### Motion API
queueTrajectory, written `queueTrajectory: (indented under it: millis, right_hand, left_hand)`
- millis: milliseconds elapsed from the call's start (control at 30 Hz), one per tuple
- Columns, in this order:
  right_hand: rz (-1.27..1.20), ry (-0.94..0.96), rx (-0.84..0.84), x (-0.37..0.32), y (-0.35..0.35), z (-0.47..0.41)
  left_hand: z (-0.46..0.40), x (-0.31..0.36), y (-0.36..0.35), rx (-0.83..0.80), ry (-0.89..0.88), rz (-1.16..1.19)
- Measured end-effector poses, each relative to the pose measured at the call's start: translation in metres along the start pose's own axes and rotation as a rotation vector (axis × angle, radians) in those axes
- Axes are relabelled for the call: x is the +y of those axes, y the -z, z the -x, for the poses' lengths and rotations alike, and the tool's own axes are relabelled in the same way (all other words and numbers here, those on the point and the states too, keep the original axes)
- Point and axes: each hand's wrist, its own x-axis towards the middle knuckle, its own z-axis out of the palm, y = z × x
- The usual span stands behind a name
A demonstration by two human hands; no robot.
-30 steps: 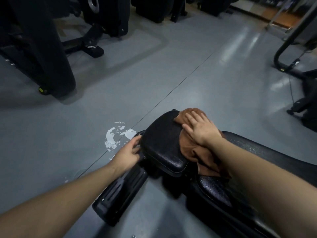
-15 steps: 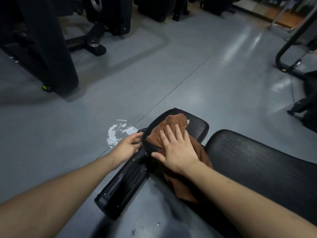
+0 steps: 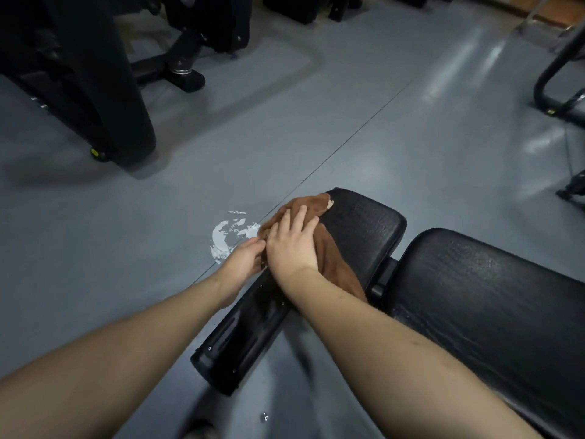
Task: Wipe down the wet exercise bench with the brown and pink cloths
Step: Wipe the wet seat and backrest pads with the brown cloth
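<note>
The black padded exercise bench fills the lower right: a small seat pad (image 3: 367,236) and a larger back pad (image 3: 487,296) with water streaks near its front edge. A brown cloth (image 3: 329,261) lies across the left side of the seat pad. My right hand (image 3: 292,242) presses flat on the cloth with straight fingers. My left hand (image 3: 243,259) sits at the pad's left edge beside the right hand; its fingertips are hidden. No pink cloth is in view.
The bench's black base bar (image 3: 240,337) runs toward the lower left. A white scuff (image 3: 229,236) marks the grey floor. Black gym machines (image 3: 95,90) stand at upper left, and a curved black frame (image 3: 550,83) stands at right.
My right hand has slid the brown cloth leftward across the seat pad, from its right part to its left edge. The left hand stayed at the pad's left edge.
</note>
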Motion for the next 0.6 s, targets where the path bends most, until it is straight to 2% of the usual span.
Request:
queueTrajectory:
  millis: [100, 233, 600]
  right_hand:
    - [0.053, 0.022, -0.004, -0.004, 0.005, -0.006]
    - [0.003, 0.106, 0.070, 0.009, -0.008, 0.007]
    - [-0.058, 0.348, 0.066, 0.086, -0.028, 0.072]
  left_hand:
    - [-0.002, -0.001, -0.001, 0.013, 0.016, 0.018]
    - [0.001, -0.001, -0.008, 0.022, 0.010, -0.013]
    - [0.021, 0.004, -0.019, -0.147, -0.023, -0.125]
